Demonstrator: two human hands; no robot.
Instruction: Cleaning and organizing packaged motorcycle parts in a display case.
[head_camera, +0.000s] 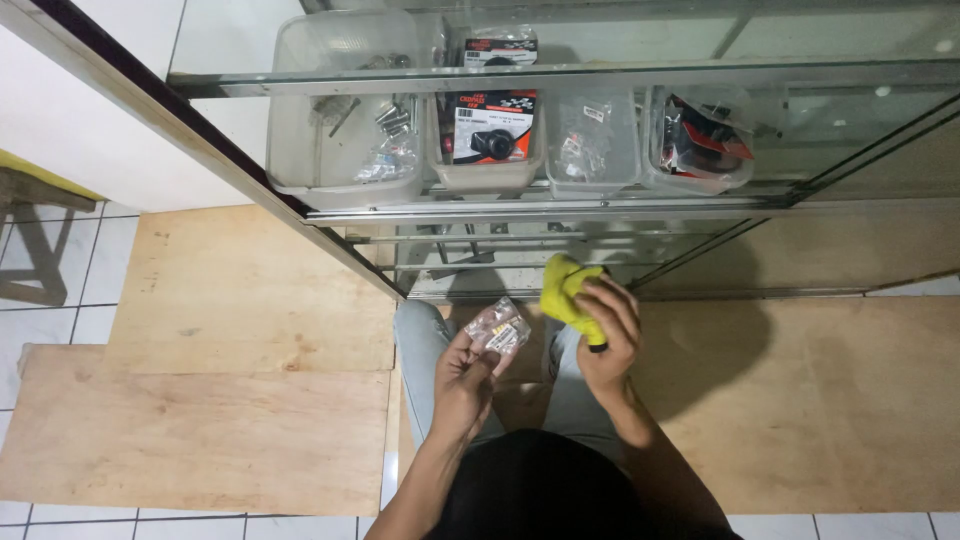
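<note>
Your left hand (462, 372) pinches a small clear packet (498, 326) of little parts by its lower end, fingers closed on it, and holds it up over your knees. Your right hand (608, 330) is closed around a yellow cloth (563, 286), bunched in the fist, with something dark just showing under the heel of the hand; what it is cannot be told. The cloth sits just beside the packet, not touching it.

You crouch on plywood sheets (240, 300) in front of a glass cabinet (560, 75). On its shelf stand four clear tubs: the left tub (345, 180) holds loose metal bits, the next tub (490, 178) a carded black part, and the two on the right more bagged parts.

To wipe the packet well, keep the grip low, as you have it, so the upper face stays free for the cloth. Flatten a fold of cloth over your fingertips rather than dabbing with the whole wad; the plastic is thin and will crumple under a bunched push. Back the packet with your left fingers while you stroke, then turn it over for the other face. Hold it over your lap, since the contents would likely scatter if it slipped.
</note>
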